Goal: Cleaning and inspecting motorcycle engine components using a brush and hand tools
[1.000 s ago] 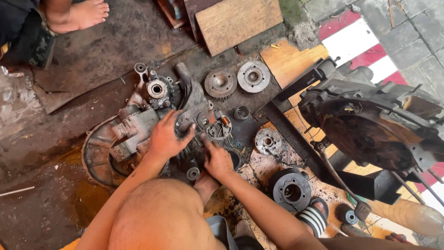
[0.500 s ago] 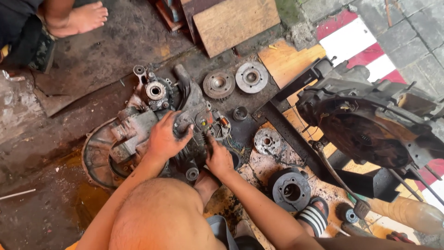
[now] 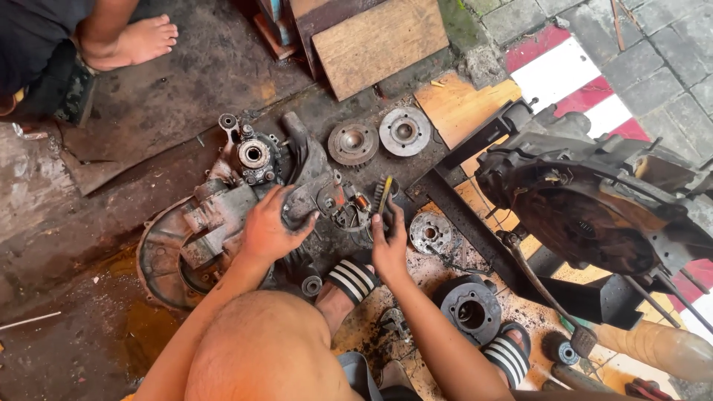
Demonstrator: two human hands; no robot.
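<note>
Greasy metal fills the floor (image 3: 148, 111) in front of you: a grey engine case (image 3: 223, 223) lies on its side between your knees and the wooden boards (image 3: 379, 41). Your left hand (image 3: 269, 230) is clamped over the case's upper edge, fingers curled round it. Your right hand (image 3: 390, 241) grips a yellow-handled brush (image 3: 384, 197), its head resting against the coil plate (image 3: 353, 208) set in the case. Two round hubs (image 3: 379, 137) lie just beyond the case. A dark cylinder (image 3: 471, 308) sits near your right forearm, beside a striped sandal (image 3: 355, 278).
</note>
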